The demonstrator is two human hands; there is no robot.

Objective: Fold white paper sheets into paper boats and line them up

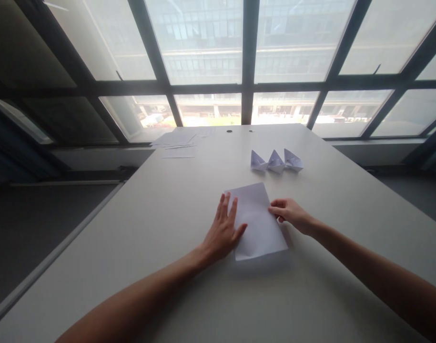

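Observation:
A white sheet of paper (258, 220) lies flat on the pale table (167, 224) in front of me. My left hand (225, 228) rests flat on its left edge, fingers stretched out and pressing down. My right hand (289, 213) is at the sheet's right edge, fingers curled with the tips pinching or touching the paper's edge. Beyond the sheet stand three small folded paper boats (277, 161) in a row, apart from both hands.
Several loose white sheets (180, 142) lie at the table's far left corner. Two small dark holes (229, 130) sit near the far edge. Large windows with dark frames (249, 85) rise behind the table. The floor drops away on the left.

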